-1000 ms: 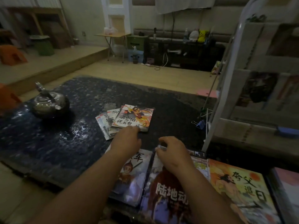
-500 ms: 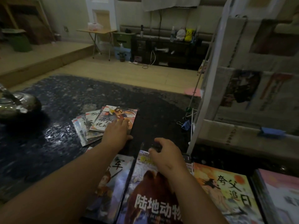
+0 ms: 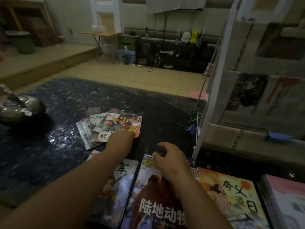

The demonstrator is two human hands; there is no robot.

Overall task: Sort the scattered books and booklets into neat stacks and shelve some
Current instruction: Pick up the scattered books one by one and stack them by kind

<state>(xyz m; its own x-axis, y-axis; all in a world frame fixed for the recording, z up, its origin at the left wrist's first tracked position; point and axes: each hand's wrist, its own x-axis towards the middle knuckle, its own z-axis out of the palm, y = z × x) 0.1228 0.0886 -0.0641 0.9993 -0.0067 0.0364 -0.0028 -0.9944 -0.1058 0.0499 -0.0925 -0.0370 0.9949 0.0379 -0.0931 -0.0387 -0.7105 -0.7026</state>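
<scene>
Orange booklet (image 3: 124, 125) under left hand (image 3: 121, 140), fingers flat; right hand (image 3: 170, 157) fingers grasp animal book (image 3: 156, 204) top edge.

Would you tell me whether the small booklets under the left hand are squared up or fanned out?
Fanned out: the booklets overlap askew, several corners poking out leftward; the left hand rests on top.

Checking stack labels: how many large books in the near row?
4 showing: warrior book under the left arm, animal book gripped by the right hand, orange book beside it, pink book at far right. More may lie stacked beneath.
</scene>
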